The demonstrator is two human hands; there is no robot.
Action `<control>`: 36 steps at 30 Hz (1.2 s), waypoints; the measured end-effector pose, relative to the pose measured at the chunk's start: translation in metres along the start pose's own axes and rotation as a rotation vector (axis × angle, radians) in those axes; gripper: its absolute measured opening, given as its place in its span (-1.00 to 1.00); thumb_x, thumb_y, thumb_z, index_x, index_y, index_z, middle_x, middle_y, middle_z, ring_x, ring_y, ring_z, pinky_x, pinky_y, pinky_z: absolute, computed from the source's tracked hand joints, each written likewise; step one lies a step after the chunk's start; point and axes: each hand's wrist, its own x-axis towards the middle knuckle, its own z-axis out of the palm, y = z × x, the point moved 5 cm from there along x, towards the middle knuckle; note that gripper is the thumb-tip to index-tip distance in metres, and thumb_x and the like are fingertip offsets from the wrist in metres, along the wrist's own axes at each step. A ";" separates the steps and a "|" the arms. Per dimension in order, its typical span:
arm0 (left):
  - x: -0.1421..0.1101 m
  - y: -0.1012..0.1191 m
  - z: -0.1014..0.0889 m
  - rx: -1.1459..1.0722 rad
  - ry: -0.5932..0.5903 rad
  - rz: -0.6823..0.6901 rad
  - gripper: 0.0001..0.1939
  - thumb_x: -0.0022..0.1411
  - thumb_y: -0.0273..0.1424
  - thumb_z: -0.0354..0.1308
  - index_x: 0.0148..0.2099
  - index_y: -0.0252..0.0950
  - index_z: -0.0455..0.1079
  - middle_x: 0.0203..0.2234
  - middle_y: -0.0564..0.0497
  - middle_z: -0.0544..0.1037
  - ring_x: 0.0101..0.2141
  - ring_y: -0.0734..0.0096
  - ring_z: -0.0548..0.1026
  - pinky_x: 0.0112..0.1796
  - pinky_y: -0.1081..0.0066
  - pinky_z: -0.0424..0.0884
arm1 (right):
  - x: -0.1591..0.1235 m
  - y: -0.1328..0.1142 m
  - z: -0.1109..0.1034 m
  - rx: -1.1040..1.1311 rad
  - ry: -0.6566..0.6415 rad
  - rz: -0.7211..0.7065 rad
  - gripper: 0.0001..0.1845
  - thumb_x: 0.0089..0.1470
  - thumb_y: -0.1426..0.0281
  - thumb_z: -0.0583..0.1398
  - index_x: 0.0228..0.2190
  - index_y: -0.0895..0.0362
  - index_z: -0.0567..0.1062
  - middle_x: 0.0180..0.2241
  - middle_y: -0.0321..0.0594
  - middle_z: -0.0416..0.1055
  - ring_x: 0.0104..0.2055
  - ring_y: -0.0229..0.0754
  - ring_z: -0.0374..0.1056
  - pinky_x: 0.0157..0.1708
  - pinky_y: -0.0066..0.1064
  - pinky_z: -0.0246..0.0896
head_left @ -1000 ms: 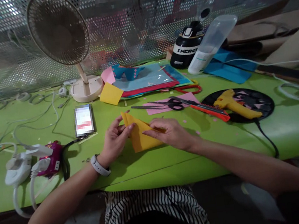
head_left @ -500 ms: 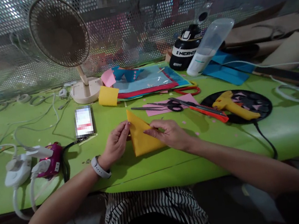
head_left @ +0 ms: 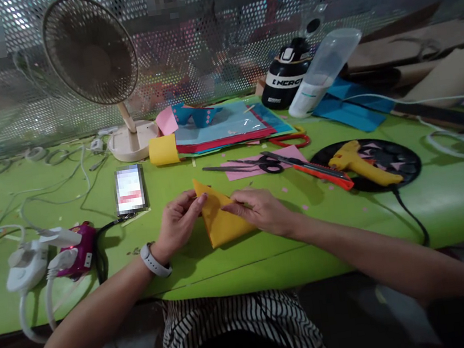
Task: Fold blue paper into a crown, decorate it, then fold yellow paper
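A folded sheet of yellow paper point(head_left: 222, 227), triangular in outline, is held up between both hands just above the green table point(head_left: 312, 255). My left hand point(head_left: 183, 218) pinches its left edge near the upper corner, thumb on the near face. From the right, my right hand point(head_left: 261, 210) grips the sloping upper edge with thumb and fingers; part of the paper is hidden behind that hand. Beyond the paper lie black scissors point(head_left: 267, 163) on a pink paper sheet point(head_left: 236, 171), with an orange box cutter point(head_left: 322, 175) beside them.
A yellow glue gun point(head_left: 364, 164) rests on a round black tray point(head_left: 415, 168) at right. At left are a phone point(head_left: 129, 189), a fan point(head_left: 130, 139) and a power strip with plugs point(head_left: 81, 253). Stacked coloured sheets point(head_left: 225, 126), a black bottle point(head_left: 286, 83) and a clear-topped bottle point(head_left: 325, 74) stand behind.
The yellow paper has tilted a little, its top corner lower and slightly left. My left thumb has shifted over the paper's edge. The small yellow piece by the stack appears turned slightly.
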 end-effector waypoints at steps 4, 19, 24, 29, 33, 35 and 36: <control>0.000 0.002 -0.001 0.053 0.021 0.030 -0.70 0.21 -0.15 0.26 -0.20 -0.30 0.55 -0.38 -0.01 0.59 -0.42 0.53 0.47 -0.41 0.55 0.42 | 0.000 -0.002 0.000 0.001 0.004 -0.017 -0.46 0.29 -0.01 -0.02 -0.56 0.10 0.27 -0.60 -0.34 0.19 -0.53 -0.30 0.12 -0.49 -0.42 -0.04; -0.001 0.004 -0.004 0.171 0.098 0.023 -0.63 0.16 -0.07 0.27 -0.39 -0.31 0.54 -0.58 0.05 0.45 -0.56 0.55 0.30 -0.56 0.52 0.25 | 0.001 -0.002 0.002 0.082 -0.010 0.001 -0.46 0.28 -0.01 -0.01 -0.58 0.09 0.26 -0.61 -0.35 0.16 -0.54 -0.30 0.10 -0.49 -0.41 -0.03; 0.000 0.007 -0.009 0.154 0.138 0.055 -0.66 0.14 -0.09 0.30 -0.38 -0.30 0.55 -0.55 0.05 0.47 -0.54 0.55 0.33 -0.53 0.53 0.28 | -0.001 0.003 0.001 0.152 -0.011 0.127 -0.58 0.17 -0.01 0.15 -0.43 0.10 0.37 -0.50 -0.27 0.36 -0.46 -0.24 0.27 -0.44 -0.39 0.10; 0.007 0.005 -0.028 0.011 0.308 0.089 -0.72 0.12 -0.14 0.34 -0.36 -0.27 0.54 -0.51 0.08 0.50 -0.49 0.58 0.40 -0.44 0.57 0.38 | 0.000 0.015 -0.013 0.352 0.145 0.330 -0.12 -0.12 0.05 0.39 0.13 0.13 0.23 -0.21 -0.10 0.49 -0.12 -0.02 0.41 -0.09 -0.15 0.28; 0.014 0.009 -0.036 -0.183 0.440 0.139 -0.73 0.05 -0.13 0.39 -0.35 -0.23 0.54 -0.45 0.11 0.55 -0.46 0.62 0.45 -0.40 0.60 0.42 | 0.004 0.024 -0.018 0.754 0.308 0.394 -0.01 -0.21 0.06 0.43 0.20 0.03 0.20 0.07 -0.03 0.41 0.11 0.00 0.33 0.09 -0.09 0.25; 0.015 0.011 -0.034 -0.250 0.481 0.155 -0.71 -0.01 -0.12 0.42 -0.37 -0.22 0.54 -0.42 0.11 0.58 -0.43 0.61 0.49 -0.35 0.58 0.45 | 0.007 0.023 -0.010 0.955 0.273 0.412 -0.10 -0.29 0.06 0.45 0.10 -0.01 0.34 0.04 -0.12 0.45 0.09 -0.02 0.35 0.08 -0.11 0.30; 0.015 0.012 -0.031 -0.275 0.490 0.153 -0.71 -0.03 -0.13 0.43 -0.38 -0.21 0.54 -0.41 0.11 0.59 -0.40 0.60 0.51 -0.32 0.56 0.47 | 0.008 0.021 -0.004 1.028 0.231 0.411 -0.17 -0.33 0.09 0.47 0.02 -0.02 0.41 -0.02 -0.17 0.49 0.07 -0.03 0.38 0.06 -0.12 0.33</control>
